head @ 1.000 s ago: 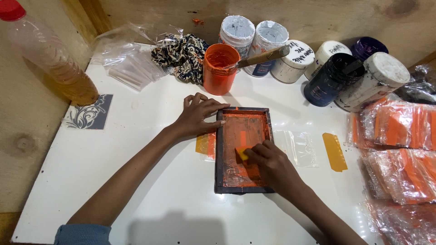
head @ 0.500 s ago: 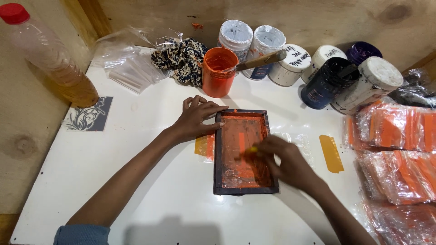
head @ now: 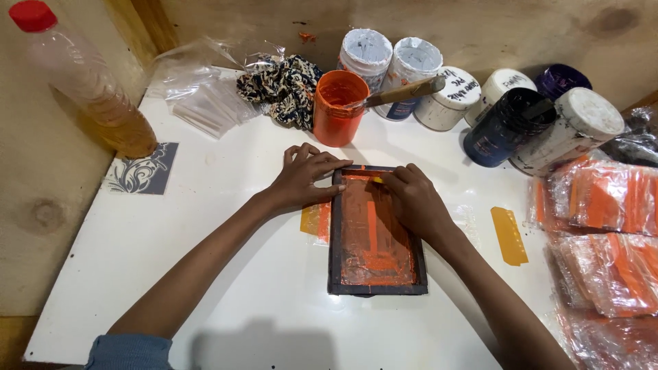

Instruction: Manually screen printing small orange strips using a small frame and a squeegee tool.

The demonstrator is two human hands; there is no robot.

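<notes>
A small dark-framed printing screen (head: 375,284), coated in orange ink, lies on the white table (head: 226,226). My left hand (head: 305,177) presses flat on the frame's upper left corner. My right hand (head: 415,199) rests inside the screen at its far end, gripping a small yellow squeegee (head: 376,179) of which only a tip shows. An orange-tinted plastic piece (head: 314,220) sticks out from under the frame's left side.
An open orange paint pot (head: 338,108) with a stick stands just beyond the screen. Several capped paint jars (head: 456,96) line the back. A plastic bottle (head: 89,82) stands far left. Printed orange packets (head: 603,226) pile up at right, beside a yellow squeegee (head: 509,235).
My right hand has moved the squeegee from the middle of the screen up to its far end. My left hand has stayed on the frame.
</notes>
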